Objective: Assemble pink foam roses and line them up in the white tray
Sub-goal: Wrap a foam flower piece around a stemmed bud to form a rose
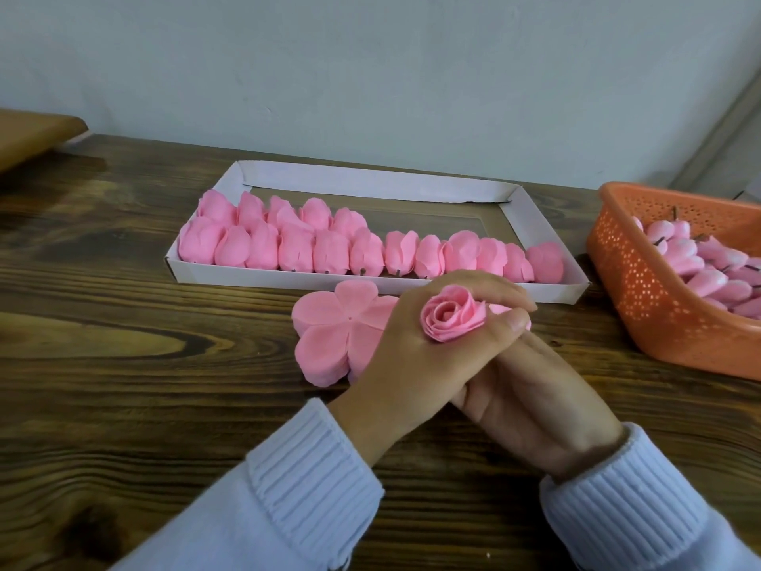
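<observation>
Centre frame, my left hand curls round the rolled pink foam rose, bloom up between thumb and forefinger. My right hand is tucked beneath, and I can't tell its grip. The white cardboard tray sits just above.

Near the table's far edge, midway along: tray, roses inside in two rows against its near wall. Just before that wall, petal stack. At the right edge, basket with buds inside. Over the stack's right side, left hand holding a rose, right hand beneath.
</observation>
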Motion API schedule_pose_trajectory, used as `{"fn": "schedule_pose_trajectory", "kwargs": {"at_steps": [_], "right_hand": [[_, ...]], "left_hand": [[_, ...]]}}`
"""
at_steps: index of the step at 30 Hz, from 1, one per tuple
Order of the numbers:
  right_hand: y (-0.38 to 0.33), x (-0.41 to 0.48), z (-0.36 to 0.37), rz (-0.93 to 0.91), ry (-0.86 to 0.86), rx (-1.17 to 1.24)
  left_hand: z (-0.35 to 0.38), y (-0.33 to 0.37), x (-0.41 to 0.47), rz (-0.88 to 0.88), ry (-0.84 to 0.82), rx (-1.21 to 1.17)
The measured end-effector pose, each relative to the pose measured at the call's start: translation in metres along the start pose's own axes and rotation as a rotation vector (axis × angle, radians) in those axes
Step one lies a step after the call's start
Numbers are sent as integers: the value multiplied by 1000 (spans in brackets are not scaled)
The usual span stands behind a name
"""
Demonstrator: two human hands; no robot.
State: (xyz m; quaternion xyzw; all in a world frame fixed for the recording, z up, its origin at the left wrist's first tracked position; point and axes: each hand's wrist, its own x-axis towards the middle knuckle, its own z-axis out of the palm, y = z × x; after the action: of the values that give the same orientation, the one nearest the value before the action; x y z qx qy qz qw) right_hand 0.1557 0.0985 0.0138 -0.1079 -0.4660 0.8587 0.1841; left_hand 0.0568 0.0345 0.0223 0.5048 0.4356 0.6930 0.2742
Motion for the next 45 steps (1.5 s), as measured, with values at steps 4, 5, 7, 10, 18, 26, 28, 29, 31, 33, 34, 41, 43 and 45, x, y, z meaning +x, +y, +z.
{"fn": "schedule_pose_trajectory", "kwargs": {"at_steps": [4,5,7,10,18,26,28,29,31,33,34,41,43,45], "right_hand": [[-2,0,-2,-76,-85,73],[-2,0,-3,-74,-98,94],[-2,1,-3,-40,-102,125],[-1,1,-2,58,-1,69],[-1,-1,-1,-111,-4,35],[2,2,-1,26,136,-56],[1,0,0,-8,86,-45],[0,-1,0,-26,50,-27],[-1,-2,0,-63,-1,16],[-1,-1,0,-82,-21,54],[-1,0,1,-76,-24,62],[1,1,2,4,50,-2],[0,-1,2,-39,-1,38],[0,-1,2,-81,-50,61]], "left_hand": [[0,-2,1,2,35,-6],[0,-2,1,-1,40,-13],[0,-2,1,-13,40,-31],[-1,-2,0,-33,39,-35],[-1,-3,1,-30,44,-45],[0,-2,-1,-126,37,-80],[1,-1,-1,-91,29,-38],[2,-1,0,-69,33,-24],[2,-3,0,-46,55,-16],[1,-4,0,-56,72,-27],[1,-4,0,-63,71,-36],[1,-2,0,-78,18,-26],[1,-2,0,-55,22,-22],[-1,-3,1,-57,43,-18]]}}
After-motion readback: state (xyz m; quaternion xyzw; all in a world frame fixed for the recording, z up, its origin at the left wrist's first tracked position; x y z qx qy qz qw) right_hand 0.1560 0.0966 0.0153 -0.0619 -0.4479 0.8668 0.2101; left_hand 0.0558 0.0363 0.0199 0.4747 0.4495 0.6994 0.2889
